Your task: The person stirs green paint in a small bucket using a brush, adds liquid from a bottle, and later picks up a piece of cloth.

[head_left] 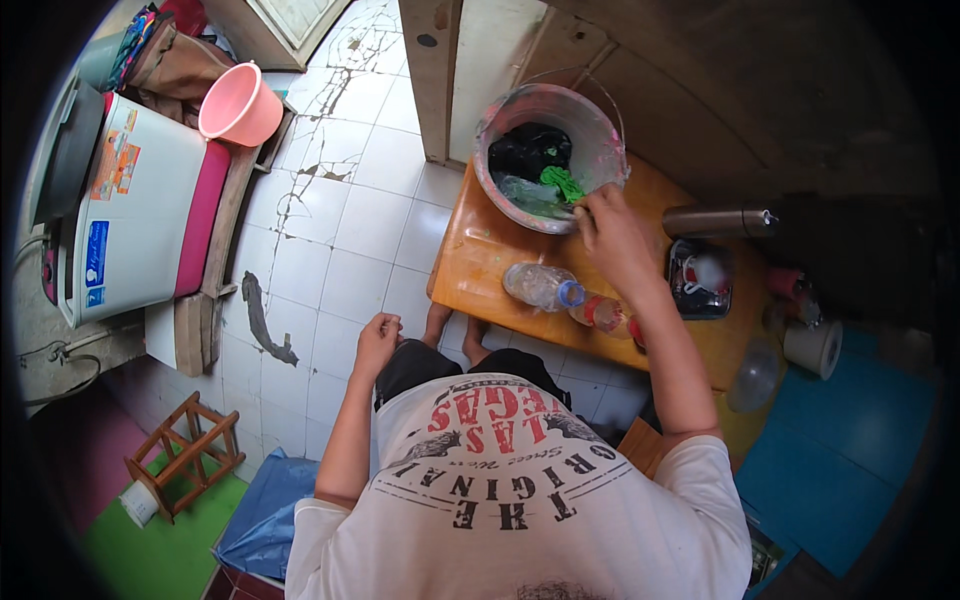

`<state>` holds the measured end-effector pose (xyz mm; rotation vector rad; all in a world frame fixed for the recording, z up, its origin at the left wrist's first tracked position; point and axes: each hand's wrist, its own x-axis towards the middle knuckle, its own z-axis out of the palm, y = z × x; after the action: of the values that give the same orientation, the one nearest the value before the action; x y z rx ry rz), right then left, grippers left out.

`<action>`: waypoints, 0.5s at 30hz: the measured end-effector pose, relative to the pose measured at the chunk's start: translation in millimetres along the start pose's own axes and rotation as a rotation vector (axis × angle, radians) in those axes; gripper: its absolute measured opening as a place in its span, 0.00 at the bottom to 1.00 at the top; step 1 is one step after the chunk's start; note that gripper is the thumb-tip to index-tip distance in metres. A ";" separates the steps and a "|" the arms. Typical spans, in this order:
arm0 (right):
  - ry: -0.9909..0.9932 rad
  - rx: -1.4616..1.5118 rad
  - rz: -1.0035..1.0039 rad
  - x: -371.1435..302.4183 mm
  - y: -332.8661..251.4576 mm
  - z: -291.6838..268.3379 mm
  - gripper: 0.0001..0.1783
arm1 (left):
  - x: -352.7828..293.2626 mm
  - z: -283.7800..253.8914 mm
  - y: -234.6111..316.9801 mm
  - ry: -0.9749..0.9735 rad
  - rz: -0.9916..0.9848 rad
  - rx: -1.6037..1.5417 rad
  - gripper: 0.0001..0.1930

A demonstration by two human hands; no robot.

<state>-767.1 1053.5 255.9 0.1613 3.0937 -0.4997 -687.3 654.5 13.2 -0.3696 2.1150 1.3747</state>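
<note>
My right hand (602,222) reaches over the near right rim of a whitish, pink-stained bucket (600,140) with a wire handle. Its fingers are pinched against a crumpled bright green piece (562,183), thin like plastic or cloth. Black plastic (530,148) and clear greenish plastic (528,196) lie inside the bucket too. My left hand (379,338) hangs beside my left thigh, its fingers curled with nothing seen in them. Under my right forearm, a clear bottle with a blue cap (540,287) and a red-labelled clear bottle (603,312) lie on the orange-brown wooden table (470,250).
A steel flask (720,221) and a black tray (701,280) are on the table's right part. A white-and-pink washing machine (140,215) stands at the left, with a pink pail (241,106) beside it. An overturned wooden stool (185,455) lies at the lower left. Floor tiles (345,270) are cracked.
</note>
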 end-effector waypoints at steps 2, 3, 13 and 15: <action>-0.069 0.004 -0.022 5.2 5.0 14.9 0.11 | 0.6 1.5 -1.3 0.003 0.006 0.031 0.13; -0.066 0.001 -0.023 5.1 5.7 16.9 0.11 | 1.2 3.7 -1.6 0.002 0.011 0.029 0.13; -0.280 0.183 -0.179 30.2 7.0 24.8 0.18 | -15.7 5.8 -19.1 0.053 0.008 0.030 0.14; -0.296 0.247 -0.314 36.3 1.9 29.1 0.21 | -27.7 3.5 -21.2 0.087 -0.016 0.018 0.15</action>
<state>-803.4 1049.7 226.9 -0.3702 2.7656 -0.8289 -653.2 646.4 13.3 -0.4460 2.1879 1.3522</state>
